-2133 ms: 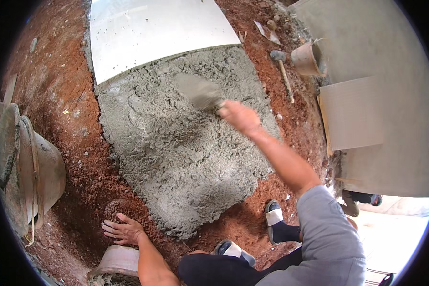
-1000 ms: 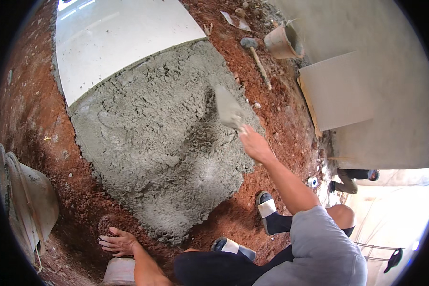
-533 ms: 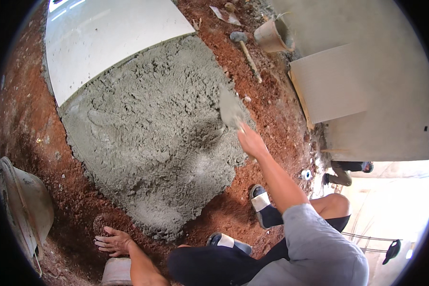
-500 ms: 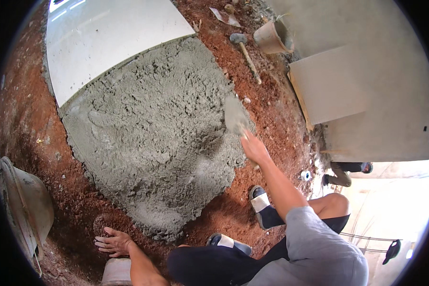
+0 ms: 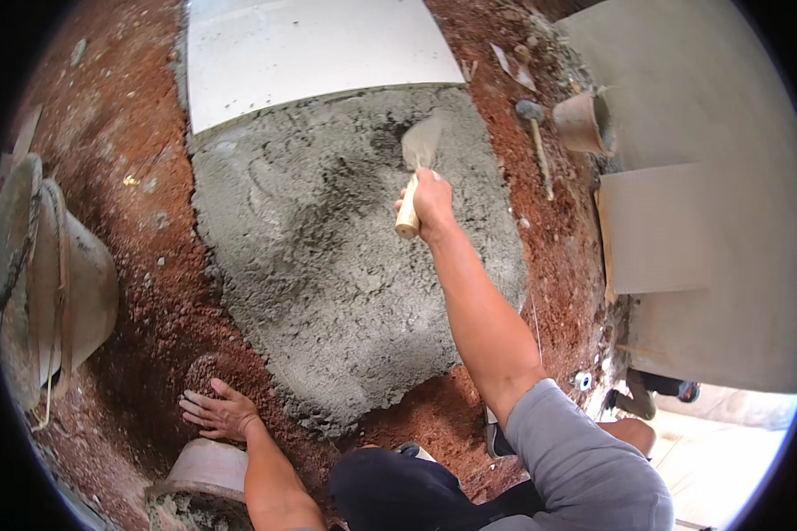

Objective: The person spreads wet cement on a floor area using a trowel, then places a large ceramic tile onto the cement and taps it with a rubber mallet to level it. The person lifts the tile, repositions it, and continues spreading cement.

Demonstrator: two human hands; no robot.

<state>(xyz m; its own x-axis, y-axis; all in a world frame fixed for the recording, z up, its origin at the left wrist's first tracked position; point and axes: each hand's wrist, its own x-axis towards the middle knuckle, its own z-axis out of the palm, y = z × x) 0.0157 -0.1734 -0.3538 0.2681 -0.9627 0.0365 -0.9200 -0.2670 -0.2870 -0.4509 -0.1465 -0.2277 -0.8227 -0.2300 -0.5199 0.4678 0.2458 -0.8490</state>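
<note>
A wide bed of wet grey mortar (image 5: 345, 292) lies on the red soil, up against the edge of a white tile (image 5: 319, 53) at the far side. In my right hand (image 5: 433, 202) is a pointing trowel (image 5: 422, 142), gripped by its wooden handle. Its blade is over the far part of the mortar, slightly blurred, and I cannot tell whether it touches. My left hand (image 5: 220, 410) is spread out with the fingers apart on the reddish soil at the near left, beside a mortar-smeared bucket (image 5: 207, 465). Nothing is in that hand.
A large bucket with rope (image 5: 88, 283) stands at the left. On the right lie a mallet (image 5: 537, 146), a small bucket (image 5: 580, 122) and a pale board (image 5: 655, 228) against the wall. Another person's leg (image 5: 639, 396) shows at the far right.
My right hand has swung the trowel from the mortar's right edge inward and away, toward the tile. The view has shifted, and my left hand remains on the soil.
</note>
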